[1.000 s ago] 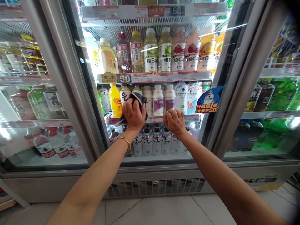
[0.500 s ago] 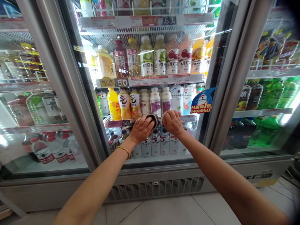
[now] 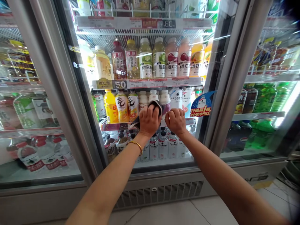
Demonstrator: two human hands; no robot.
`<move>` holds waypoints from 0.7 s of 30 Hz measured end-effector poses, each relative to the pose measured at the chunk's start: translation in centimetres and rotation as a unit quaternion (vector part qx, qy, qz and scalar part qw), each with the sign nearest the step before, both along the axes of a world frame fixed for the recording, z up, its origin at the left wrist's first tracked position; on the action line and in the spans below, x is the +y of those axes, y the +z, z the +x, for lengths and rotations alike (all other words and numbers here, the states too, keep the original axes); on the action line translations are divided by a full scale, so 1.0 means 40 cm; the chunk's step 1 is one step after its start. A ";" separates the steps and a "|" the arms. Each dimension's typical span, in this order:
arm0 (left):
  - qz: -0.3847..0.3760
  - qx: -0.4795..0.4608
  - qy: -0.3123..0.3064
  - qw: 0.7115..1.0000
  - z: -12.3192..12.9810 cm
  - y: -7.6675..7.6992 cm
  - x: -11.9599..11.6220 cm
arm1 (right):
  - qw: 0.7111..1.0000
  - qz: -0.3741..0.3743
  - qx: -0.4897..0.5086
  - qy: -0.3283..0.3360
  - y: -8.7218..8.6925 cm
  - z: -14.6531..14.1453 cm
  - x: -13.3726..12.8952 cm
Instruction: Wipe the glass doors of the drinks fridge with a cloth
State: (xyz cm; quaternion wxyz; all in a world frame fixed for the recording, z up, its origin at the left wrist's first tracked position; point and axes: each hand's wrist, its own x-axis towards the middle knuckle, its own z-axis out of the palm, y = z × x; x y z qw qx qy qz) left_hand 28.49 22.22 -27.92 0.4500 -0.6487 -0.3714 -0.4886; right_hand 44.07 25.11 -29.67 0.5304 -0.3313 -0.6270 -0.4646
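My left hand is closed on a dark cloth with a pale edge, at the glass door of a drinks fridge. Part of the cloth sticks out at the left below my fingers. A gold bracelet circles that wrist. Just right of it, my right hand is curled into a fist close to the same glass; its palm side is hidden, so any content cannot be made out. Behind the hands are purple-labelled white bottles and, lower down, clear dark-capped bottles.
Metal door frames run down both sides. A blue shark-fin sticker is at the right of the glass. Below sits a vent grille above the tiled floor. Neighbouring fridge sections hold more bottles, including green ones.
My left hand with the cloth has moved right and slightly up, its fingers now pointing more upward. The right fist stays nearly in place. The view has shifted slightly.
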 end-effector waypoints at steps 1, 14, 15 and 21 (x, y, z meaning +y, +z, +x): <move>-0.012 0.033 -0.007 0.999 0.004 -0.012 -0.002 | 1.000 -0.006 -0.003 0.004 -0.001 0.003 0.000; -0.012 0.028 0.023 0.999 -0.175 -0.008 -0.045 | 1.000 -0.005 -0.007 0.001 -0.003 0.004 0.003; 0.002 -0.022 0.027 0.999 -0.157 0.006 -0.037 | 1.000 0.001 -0.005 -0.002 -0.003 0.002 0.003; 0.016 -0.026 0.014 0.999 0.010 0.035 0.004 | 1.000 -0.009 -0.007 -0.010 -0.002 0.000 0.007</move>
